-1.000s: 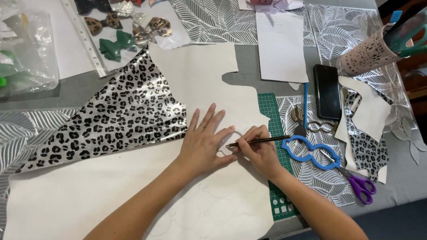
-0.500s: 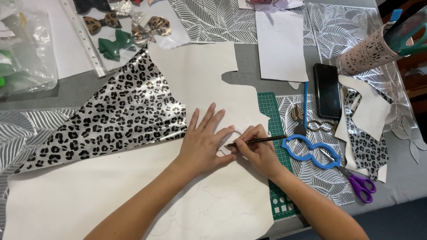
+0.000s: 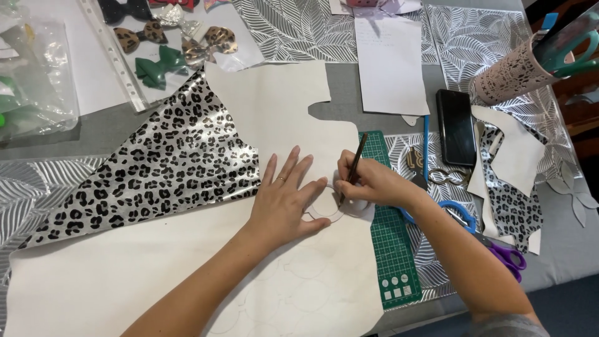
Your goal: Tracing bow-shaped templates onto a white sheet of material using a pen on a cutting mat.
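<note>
We can't see the pencil (image 3: 354,163) tip; it's tucked behind the right hand (image 3: 369,185) fingers. The ring template (image 3: 329,212) is partly covered by both the left hand (image 3: 284,201) and the right. The faint traced outlines (image 3: 299,274) on the white sheet (image 3: 156,268) are too pale to count. The blue scissors (image 3: 458,215) are half hidden under our forearm. The pen cup (image 3: 506,73) runs off the right edge. The writing on the paper (image 3: 390,56) is too small to read.
</note>
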